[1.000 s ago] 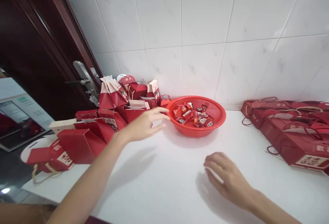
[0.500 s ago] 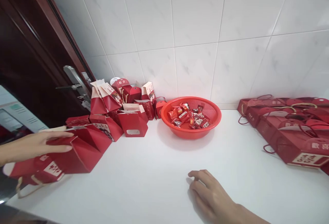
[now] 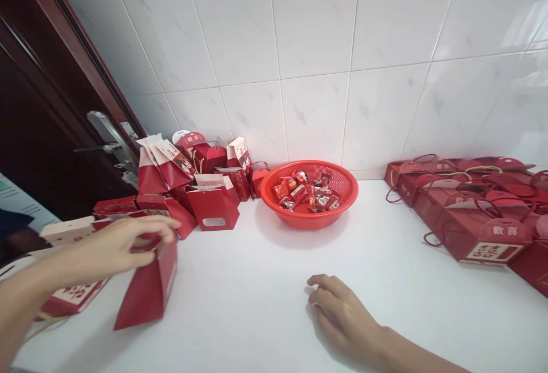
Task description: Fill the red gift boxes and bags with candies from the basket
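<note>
My left hand (image 3: 128, 241) grips the upper part of a red gift box (image 3: 149, 287), thumb on the near side and fingers over the top. The box is tilted, and its shadow falls on the white table (image 3: 240, 304) beneath it. My right hand (image 3: 338, 316) rests on the table at the lower middle, fingers loosely curled and partly apart, with nothing in it. Beyond it stands a red plastic basket (image 3: 308, 221) with a perforated wall. Several wrapped candies (image 3: 299, 193) lie in that basket.
More red and cream boxes (image 3: 214, 207) crowd the left side, some with open tops. At the right lies a group of closed red boxes (image 3: 471, 219) with cord handles. A tiled wall (image 3: 308, 36) runs behind. A dark door (image 3: 55, 76) with a metal handle (image 3: 107, 133) stands at the left.
My left hand has moved right, lifting a red box away from the pile at the left. My right hand has stayed almost in place. The view has shifted slightly to the right.
</note>
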`<state>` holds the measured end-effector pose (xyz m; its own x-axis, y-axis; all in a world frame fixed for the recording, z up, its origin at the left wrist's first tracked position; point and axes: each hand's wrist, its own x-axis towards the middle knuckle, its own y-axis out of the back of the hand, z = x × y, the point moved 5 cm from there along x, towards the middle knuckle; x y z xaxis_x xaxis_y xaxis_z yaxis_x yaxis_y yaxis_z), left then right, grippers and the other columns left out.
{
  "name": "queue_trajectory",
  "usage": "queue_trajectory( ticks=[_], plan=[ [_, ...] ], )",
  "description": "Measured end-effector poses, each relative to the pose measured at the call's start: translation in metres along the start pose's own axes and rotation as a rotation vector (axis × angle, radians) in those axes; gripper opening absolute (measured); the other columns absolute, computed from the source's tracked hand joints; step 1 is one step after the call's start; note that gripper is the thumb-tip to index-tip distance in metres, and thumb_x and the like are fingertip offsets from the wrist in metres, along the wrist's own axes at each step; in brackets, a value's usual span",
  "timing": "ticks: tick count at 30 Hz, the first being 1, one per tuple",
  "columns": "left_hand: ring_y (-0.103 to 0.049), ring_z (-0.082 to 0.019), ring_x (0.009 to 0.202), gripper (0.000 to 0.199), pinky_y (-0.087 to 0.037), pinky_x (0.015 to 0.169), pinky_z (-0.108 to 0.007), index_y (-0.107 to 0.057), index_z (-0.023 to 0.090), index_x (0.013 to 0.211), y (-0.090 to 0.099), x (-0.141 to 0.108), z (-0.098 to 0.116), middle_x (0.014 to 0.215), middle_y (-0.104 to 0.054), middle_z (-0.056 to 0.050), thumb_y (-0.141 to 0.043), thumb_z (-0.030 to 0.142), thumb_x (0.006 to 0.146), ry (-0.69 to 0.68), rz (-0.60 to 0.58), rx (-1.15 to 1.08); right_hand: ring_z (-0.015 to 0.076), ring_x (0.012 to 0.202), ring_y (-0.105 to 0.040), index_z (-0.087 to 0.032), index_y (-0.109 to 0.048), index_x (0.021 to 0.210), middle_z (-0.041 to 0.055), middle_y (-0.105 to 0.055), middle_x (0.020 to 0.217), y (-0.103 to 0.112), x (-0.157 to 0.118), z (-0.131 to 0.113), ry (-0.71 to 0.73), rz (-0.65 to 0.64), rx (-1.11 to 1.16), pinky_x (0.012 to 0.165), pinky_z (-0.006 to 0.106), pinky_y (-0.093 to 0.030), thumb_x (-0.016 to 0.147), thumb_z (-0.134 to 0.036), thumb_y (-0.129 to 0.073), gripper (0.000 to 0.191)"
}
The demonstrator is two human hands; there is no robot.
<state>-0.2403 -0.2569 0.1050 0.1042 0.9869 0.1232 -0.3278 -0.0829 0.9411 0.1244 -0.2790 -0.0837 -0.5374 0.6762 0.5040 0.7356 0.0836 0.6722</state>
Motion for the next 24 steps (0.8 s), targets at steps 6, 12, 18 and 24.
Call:
queue_trajectory(
  ticks=[6,12,18,24],
  plan=[
    [-0.068,-0.022,0.098,0.026,-0.051,0.079,-0.027,-0.074,0.024,0.083,-0.051,0.03,0.113,0.116,-0.073,-0.005,-0.051,0.016,0.074,-0.397,-0.106,-0.211,0.0205,0.096,-0.065,-0.025,-0.041,0.135,0.0112,-0.058,0.124,0.007,0.004,0.017,-0.184,0.004,0.204,0.087,0.038,-0.056,0.089,-0.026,-0.059,0.049],
    [-0.066,-0.017,0.079,0.016,-0.047,0.059,-0.025,-0.07,0.019,0.074,-0.09,0.06,0.177,0.101,-0.074,-0.007,-0.055,0.015,0.076,-0.481,0.048,-0.709,0.0237,0.103,-0.062,-0.023,-0.031,0.147,0.0137,-0.055,0.134,0.017,0.013,0.03,-0.301,0.097,0.402,0.093,0.041,-0.052,0.081,-0.043,-0.072,0.08],
    [-0.066,-0.024,0.101,0.014,-0.055,0.076,-0.033,-0.07,0.019,0.068,-0.111,0.082,0.196,0.106,-0.073,-0.009,-0.063,0.027,0.078,-0.429,-0.011,-0.909,0.0243,0.103,-0.062,-0.023,-0.05,0.131,0.0097,-0.064,0.126,0.038,0.021,0.04,-0.354,0.222,0.407,0.091,0.041,-0.05,0.085,-0.039,-0.068,0.052],
    [-0.067,-0.023,0.094,0.019,-0.052,0.082,-0.032,-0.076,0.02,0.082,-0.136,0.094,0.175,0.096,-0.076,-0.005,-0.066,0.035,0.078,-0.125,-0.173,-0.893,0.0236,0.098,-0.062,-0.021,-0.052,0.126,0.009,-0.067,0.119,0.04,0.021,0.046,-0.39,0.206,0.322,0.087,0.04,-0.051,0.081,-0.034,-0.07,0.049]
  ],
)
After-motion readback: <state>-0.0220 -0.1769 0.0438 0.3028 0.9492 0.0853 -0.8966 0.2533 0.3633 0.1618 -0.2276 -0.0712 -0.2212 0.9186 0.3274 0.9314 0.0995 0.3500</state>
